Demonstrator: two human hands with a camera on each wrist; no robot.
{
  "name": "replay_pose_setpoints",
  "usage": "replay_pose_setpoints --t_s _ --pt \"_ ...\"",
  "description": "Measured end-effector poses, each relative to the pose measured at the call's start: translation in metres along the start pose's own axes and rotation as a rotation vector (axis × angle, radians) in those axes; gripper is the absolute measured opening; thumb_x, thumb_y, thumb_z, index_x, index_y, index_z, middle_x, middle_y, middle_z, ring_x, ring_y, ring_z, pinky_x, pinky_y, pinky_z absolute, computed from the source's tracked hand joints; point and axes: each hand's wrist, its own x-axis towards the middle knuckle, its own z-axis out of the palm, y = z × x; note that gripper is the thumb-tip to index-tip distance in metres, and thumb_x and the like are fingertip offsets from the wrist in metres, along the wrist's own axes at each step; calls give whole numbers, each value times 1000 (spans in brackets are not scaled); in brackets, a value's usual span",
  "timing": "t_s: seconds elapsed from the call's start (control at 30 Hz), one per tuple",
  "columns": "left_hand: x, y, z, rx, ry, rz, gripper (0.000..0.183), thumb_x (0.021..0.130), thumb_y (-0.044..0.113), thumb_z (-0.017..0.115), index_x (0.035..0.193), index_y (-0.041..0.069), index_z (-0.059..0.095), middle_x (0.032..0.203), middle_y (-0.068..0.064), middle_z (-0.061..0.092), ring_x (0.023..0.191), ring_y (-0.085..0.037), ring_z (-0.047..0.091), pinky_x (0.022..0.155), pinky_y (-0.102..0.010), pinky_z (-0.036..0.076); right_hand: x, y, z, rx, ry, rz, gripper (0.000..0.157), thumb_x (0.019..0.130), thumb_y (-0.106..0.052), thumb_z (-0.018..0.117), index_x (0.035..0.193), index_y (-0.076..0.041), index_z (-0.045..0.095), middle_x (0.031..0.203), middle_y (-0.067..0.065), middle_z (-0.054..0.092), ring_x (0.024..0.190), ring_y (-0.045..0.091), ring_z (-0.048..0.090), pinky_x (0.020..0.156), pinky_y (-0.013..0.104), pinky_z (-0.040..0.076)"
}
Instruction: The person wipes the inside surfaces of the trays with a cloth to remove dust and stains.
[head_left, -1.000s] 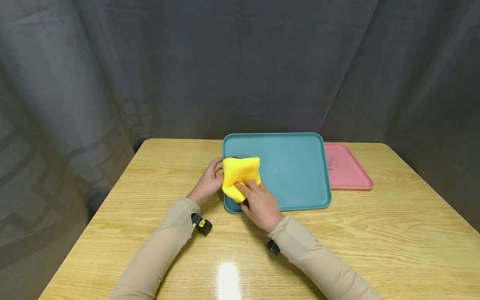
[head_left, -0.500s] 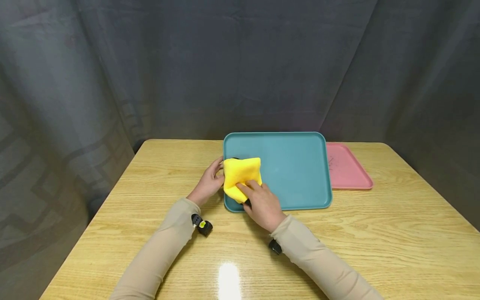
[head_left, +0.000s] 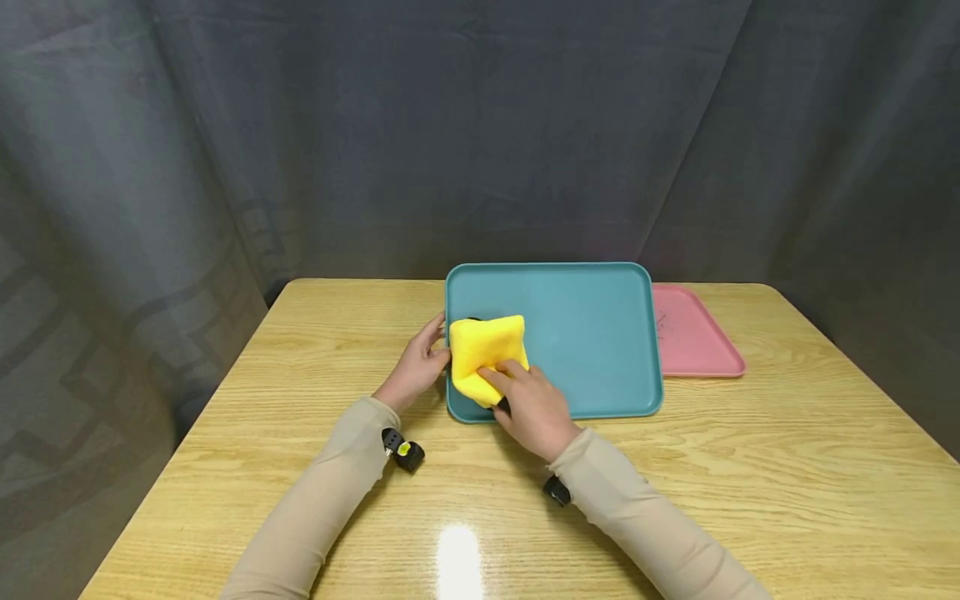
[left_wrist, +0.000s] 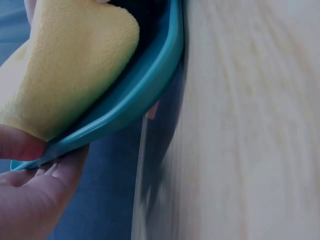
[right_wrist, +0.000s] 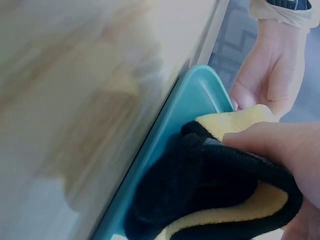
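Note:
A folded cloth (head_left: 489, 350), yellow on one face and black on the other, lies against the left part of a teal tray (head_left: 588, 342). My right hand (head_left: 534, 412) pinches the cloth at its near right side; the right wrist view shows the thumb on the cloth's (right_wrist: 235, 120) yellow-and-black folds. At the tray's left edge, my left hand (head_left: 414, 368) grips the rim. In the left wrist view its thumb is over the tray rim (left_wrist: 120, 112) beside the cloth (left_wrist: 75, 65), with the fingers underneath.
A pink tray (head_left: 697, 337) with thin dark marks lies at the right, its left part hidden behind the teal tray. Both are on a light wooden table (head_left: 810, 467). Grey curtains (head_left: 465, 133) hang behind and along both sides.
My right hand and the cloth have slid slightly to the right over the teal tray. The left hand has stayed at the rim.

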Motion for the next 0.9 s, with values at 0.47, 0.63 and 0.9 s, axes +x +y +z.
replay_pose_setpoints --t_s 0.47,0.63,0.9 --pt "-2 2 -1 -25 -12 10 64 95 1 41 151 15 14 150 -18 31 122 -36 52 98 -43 48 -4 9 -4 4 3 17 51 74 -14 78 123 -16 62 116 7 62 88 29 58 65 40 53" --pt "-2 2 -1 -26 -10 10 64 94 1 41 151 15 14 151 -18 29 122 -36 52 100 -43 46 -5 12 -6 -2 2 19 52 74 -13 78 123 -16 62 116 7 62 88 29 59 66 40 54" --pt "-2 3 0 -28 -4 -2 64 95 1 41 151 16 14 151 -17 29 122 -35 53 97 -41 49 -7 15 -10 -10 0 31 52 74 -13 77 123 -16 61 117 8 62 89 30 60 67 41 54"
